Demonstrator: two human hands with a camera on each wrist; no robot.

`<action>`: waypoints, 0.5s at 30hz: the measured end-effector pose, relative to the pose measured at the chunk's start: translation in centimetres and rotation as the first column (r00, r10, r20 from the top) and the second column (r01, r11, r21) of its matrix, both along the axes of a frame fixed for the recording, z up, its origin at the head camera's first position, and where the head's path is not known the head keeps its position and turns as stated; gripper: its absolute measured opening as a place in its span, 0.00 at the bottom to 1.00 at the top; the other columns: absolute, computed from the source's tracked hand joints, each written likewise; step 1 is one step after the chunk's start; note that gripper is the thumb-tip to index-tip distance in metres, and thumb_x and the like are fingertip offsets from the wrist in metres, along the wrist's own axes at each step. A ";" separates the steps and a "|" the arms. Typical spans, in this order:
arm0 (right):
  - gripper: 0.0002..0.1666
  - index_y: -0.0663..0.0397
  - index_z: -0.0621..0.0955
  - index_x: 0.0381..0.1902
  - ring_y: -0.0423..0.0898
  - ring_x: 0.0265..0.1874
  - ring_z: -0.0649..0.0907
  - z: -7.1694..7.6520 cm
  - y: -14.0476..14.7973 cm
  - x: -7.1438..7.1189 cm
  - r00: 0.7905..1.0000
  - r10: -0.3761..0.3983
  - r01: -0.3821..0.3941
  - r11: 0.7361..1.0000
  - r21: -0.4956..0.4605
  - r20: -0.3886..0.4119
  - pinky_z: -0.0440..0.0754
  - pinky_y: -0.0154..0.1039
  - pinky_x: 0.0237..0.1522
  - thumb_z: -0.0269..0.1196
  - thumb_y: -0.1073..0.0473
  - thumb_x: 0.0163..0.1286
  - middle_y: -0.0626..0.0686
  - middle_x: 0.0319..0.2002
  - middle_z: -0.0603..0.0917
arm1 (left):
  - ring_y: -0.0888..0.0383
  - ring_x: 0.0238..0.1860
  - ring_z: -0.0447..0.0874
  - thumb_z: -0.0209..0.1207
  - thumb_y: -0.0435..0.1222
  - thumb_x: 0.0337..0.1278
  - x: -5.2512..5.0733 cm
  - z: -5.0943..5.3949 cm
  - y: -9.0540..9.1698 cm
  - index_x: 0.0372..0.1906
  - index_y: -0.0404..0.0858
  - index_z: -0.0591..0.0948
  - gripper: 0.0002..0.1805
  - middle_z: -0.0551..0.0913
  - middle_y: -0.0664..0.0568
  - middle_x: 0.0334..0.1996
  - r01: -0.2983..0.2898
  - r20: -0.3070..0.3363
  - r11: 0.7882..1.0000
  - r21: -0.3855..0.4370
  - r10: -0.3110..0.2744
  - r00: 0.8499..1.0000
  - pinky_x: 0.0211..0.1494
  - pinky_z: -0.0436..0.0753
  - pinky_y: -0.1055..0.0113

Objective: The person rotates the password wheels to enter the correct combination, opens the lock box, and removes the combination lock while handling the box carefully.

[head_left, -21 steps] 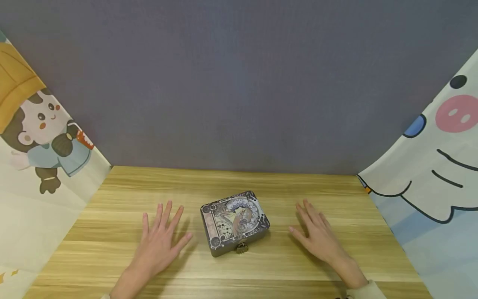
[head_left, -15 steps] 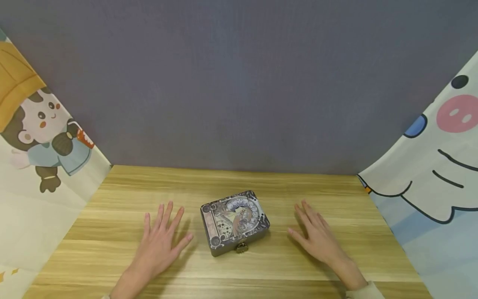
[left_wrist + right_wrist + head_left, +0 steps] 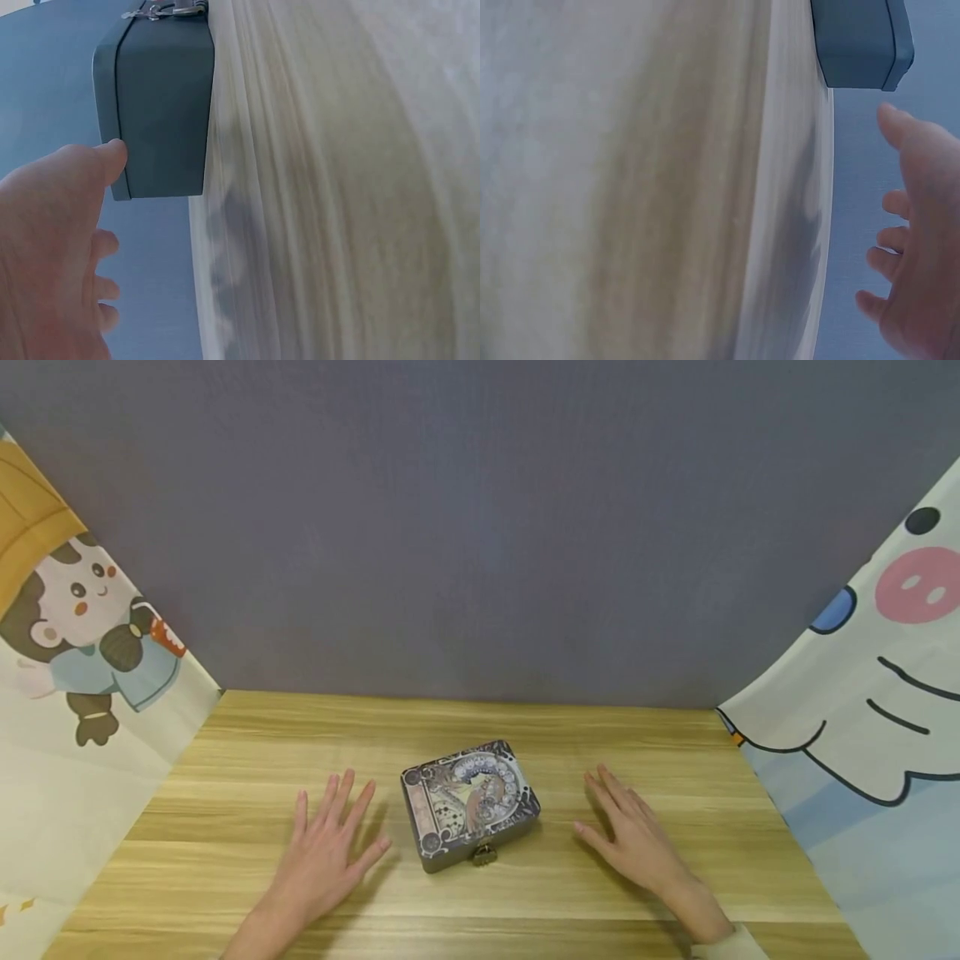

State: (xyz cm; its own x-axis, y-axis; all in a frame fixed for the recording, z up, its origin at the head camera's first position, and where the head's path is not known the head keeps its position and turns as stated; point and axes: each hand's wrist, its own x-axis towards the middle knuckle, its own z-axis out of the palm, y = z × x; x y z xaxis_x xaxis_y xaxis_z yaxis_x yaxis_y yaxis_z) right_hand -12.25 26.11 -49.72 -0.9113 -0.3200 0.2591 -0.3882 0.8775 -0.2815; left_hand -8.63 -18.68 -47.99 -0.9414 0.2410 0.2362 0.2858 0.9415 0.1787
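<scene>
A dark rectangular box (image 3: 472, 806) with an ornate picture printed on its lid lies on the wooden table, turned at a slight angle. Its lid is down, and a small bronze-coloured clasp (image 3: 484, 855) hangs on the near side. To the box's left, my left hand (image 3: 318, 860) hovers palm down with fingers spread, apart from it. My right hand (image 3: 637, 843) is held over the table on the other side, thumb toward the box, touching nothing. The box (image 3: 161, 105) also shows side-on in the left wrist view, and a corner of the box (image 3: 859, 45) appears in the right wrist view.
The wood-grain table (image 3: 570, 910) ends at a grey back panel (image 3: 465, 527). A cloth with a cartoon child (image 3: 90, 602) hangs at the left, and another with a pig-nosed cartoon figure (image 3: 900, 677) at the right.
Both hands have drifted slightly inward, toward the box. The box stays where it was; the head view has shifted a little.
</scene>
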 end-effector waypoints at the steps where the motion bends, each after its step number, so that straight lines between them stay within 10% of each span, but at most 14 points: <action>1: 0.47 0.59 0.65 0.78 0.67 0.74 0.67 0.0 0.0 0.0 1.000 0.002 -0.002 1.000 0.003 -0.002 0.65 0.70 0.74 0.65 0.39 0.72 0.67 0.79 0.60 | 0.34 0.80 0.52 0.54 0.60 0.71 0.0 -0.1 0.1 0.80 0.40 0.62 0.42 0.48 0.39 0.82 0.003 -0.003 1.000 0.005 -0.003 1.000 0.83 0.38 0.33; 15: 0.45 0.59 0.67 0.76 0.66 0.72 0.70 -0.3 -0.3 0.1 0.999 0.039 -0.039 0.999 -0.005 -0.017 0.69 0.70 0.72 0.67 0.41 0.71 0.66 0.77 0.63 | 0.37 0.81 0.51 0.52 0.61 0.72 0.7 -0.2 0.6 0.80 0.41 0.61 0.42 0.47 0.40 0.82 0.025 0.024 1.000 0.014 -0.025 0.999 0.84 0.34 0.38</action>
State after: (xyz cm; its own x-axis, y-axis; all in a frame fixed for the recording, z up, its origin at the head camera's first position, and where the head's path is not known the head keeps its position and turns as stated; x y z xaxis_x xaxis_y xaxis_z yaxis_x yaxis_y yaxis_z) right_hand -12.10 25.84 -49.98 -0.8937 -0.3538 0.2760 -0.4267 0.8603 -0.2790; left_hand -7.93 -18.08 -48.22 -0.9405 0.2613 0.2172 0.3047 0.9315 0.1985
